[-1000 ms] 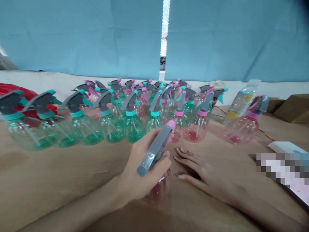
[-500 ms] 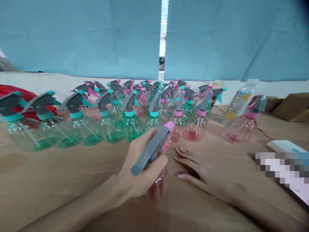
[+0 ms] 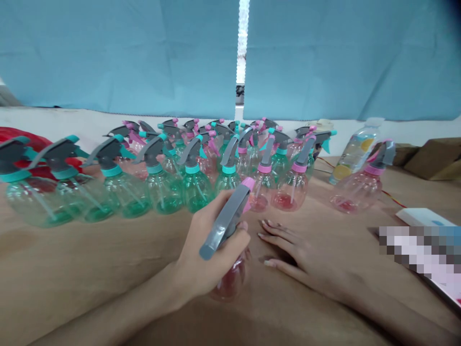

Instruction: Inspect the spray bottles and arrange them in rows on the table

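A pink spray bottle [image 3: 231,281] with a grey and pink trigger head stands on the brown tabletop [image 3: 108,269] in front of me. My left hand [image 3: 211,240] is wrapped round its neck, below the grey head, and hides the collar. To the right of the bottle, my right hand [image 3: 293,247] lies flat on the table with its fingers spread, holding nothing. Beyond my hands stands a front row of spray bottles, green ones such as this green spray bottle [image 3: 165,194] on the left and this pink spray bottle [image 3: 290,192] on the right.
Several more spray bottles crowd behind the front row. A clear drink bottle with lemon pictures [image 3: 355,151] and a lone pink spray bottle [image 3: 360,190] stand at the right. Nearby are a white box [image 3: 427,218] and a brown carton [image 3: 437,158]. A blue curtain [image 3: 126,57] hangs behind.
The held bottle's head has turned slightly in my left hand, its grey back end shifting a little right. My right hand stays on the table. The view has shifted slightly.
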Demonstrator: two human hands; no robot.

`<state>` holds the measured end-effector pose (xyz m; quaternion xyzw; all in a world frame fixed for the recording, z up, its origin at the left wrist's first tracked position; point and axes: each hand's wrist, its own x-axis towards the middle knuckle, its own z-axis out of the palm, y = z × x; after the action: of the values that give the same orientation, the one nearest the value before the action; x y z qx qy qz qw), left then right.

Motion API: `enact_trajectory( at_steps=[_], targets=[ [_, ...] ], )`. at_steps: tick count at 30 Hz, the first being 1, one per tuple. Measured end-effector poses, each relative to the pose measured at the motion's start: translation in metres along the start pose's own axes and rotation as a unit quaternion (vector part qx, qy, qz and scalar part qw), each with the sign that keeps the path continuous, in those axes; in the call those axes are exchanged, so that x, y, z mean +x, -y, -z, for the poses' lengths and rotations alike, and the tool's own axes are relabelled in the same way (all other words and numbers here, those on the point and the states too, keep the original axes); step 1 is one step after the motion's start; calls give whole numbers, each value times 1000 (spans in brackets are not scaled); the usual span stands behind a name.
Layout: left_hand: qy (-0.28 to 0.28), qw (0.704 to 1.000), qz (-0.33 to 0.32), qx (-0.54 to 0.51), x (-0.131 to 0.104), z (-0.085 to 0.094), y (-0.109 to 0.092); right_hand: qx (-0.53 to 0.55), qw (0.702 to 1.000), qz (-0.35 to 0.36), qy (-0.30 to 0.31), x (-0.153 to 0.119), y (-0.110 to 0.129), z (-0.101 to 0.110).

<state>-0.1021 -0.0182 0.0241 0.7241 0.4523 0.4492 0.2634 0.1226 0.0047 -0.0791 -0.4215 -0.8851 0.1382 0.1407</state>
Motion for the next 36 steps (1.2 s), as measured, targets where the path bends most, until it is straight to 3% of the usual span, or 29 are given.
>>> enact_trajectory(
  at_steps=[9, 36],
  targets=[
    [8, 999, 22, 29, 0, 0, -2, 8, 1000, 3, -10, -1, 1, 1],
    [-8, 999, -10, 47, -1, 0, 1, 19, 1000, 2, -16, -2, 0, -1]
  ],
)
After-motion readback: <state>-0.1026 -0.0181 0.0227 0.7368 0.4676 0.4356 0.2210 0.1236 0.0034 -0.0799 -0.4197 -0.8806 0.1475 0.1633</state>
